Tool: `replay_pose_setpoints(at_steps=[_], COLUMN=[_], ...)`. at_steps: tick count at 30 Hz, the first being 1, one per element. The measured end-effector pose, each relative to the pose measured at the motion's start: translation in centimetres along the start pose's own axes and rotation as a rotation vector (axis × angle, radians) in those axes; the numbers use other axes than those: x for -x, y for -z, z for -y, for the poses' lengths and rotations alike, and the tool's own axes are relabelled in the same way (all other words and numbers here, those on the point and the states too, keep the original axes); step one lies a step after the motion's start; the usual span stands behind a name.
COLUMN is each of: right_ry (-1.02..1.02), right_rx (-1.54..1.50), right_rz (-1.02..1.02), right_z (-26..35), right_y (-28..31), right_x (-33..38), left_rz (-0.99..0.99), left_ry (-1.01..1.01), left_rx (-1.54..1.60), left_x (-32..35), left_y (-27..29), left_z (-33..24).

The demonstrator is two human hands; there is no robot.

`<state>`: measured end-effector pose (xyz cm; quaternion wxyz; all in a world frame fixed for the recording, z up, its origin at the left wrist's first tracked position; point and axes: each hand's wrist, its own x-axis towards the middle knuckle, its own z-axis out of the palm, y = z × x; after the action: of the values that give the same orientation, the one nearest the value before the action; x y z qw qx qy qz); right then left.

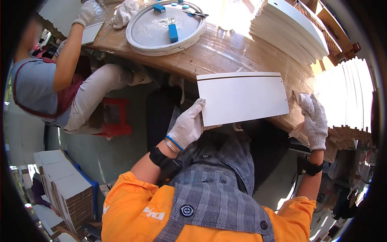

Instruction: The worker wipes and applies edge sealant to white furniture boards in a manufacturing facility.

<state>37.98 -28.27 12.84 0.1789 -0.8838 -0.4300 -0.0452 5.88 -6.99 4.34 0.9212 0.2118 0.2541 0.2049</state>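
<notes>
A flat white panel (243,99) with a dark groove along its far edge is tilted up at the table's near edge. My left hand (188,126), in a white knit glove, grips the panel by its left side, thumb on the face. To the right of the panel and apart from it is my gloved right hand (315,121), its fingers curled. Something pale and crumpled shows beside that hand; I cannot make out what it is. Close to the right hand stands a row of white panels (347,94) on edge.
On the wooden table (229,52) sit a round white lid (141,38) bearing blue blocks (173,33) and a stack of white boards (288,30). At the left a co-worker's gloved hand (84,14) is by another panel. A red stool (117,117) and stacked boards (66,181) stand below.
</notes>
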Motion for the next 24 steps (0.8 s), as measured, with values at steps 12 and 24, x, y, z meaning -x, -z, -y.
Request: replay_pose_setpoints(at_steps=[12, 24], right_ry=[0.370, 0.339], right_rx=[0.033, -0.035], right_rz=[-0.118, -0.154], right_z=[8.2, 7.9], right_y=[-8.4, -8.6], right_x=[-4.1, -4.2], left_rz=[-0.556, -0.888], left_ry=[-0.722, -0.685], left_rx=[-1.198, -2.043], left_x=[-2.6, -12.3], left_y=[-1.1, -1.1], left_z=[-9.8, -17.8])
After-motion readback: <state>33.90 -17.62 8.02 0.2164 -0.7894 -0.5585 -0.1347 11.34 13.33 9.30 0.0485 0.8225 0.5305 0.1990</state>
